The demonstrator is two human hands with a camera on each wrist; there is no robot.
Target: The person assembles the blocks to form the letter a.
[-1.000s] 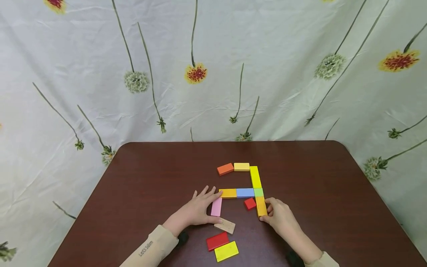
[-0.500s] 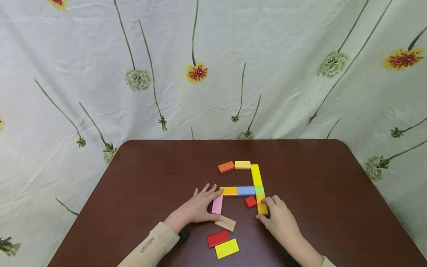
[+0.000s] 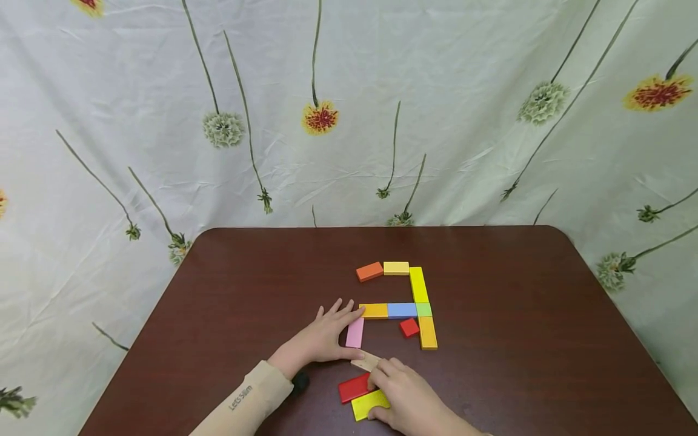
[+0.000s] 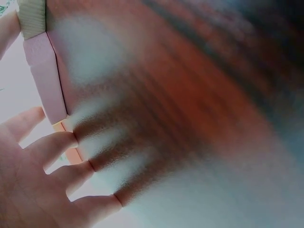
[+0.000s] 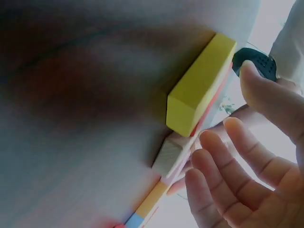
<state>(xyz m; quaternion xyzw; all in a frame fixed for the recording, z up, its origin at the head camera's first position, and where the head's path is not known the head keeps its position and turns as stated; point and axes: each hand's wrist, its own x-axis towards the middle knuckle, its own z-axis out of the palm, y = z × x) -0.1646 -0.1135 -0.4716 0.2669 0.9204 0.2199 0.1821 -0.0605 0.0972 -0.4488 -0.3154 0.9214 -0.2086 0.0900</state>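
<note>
— Where is the right hand (image 3: 411,395)?

— Low over the near part of the counter (image 3: 262,290), above the flat yellow block (image 3: 366,407) and the flat red block (image 3: 353,388). It covers their right ends, and the right end of the wooden block (image 3: 363,361) as well.

— Gripping anything?

— Not that I can see. In the right wrist view its thumb and fingers (image 5: 232,171) are apart, and the yellow block shows past them; whether any tip touches it, I can't tell. The red one is just a thin strip behind the yellow there.

— And the left hand (image 3: 319,339)?

— Fingers spread. The forefinger tip is at the left end of the amber block (image 3: 375,311), the thumb at the wooden block's left end. The pink block (image 3: 355,333) lies between, a corner of it under the hand.

— Does the left wrist view help?

— Little. Most of the counter is smeared with blur and reflections, and the wooden block is cut off at the top.

— What's the dark object (image 3: 300,383) by the left sleeve (image 3: 245,396)?

— Too hidden to name.
</note>
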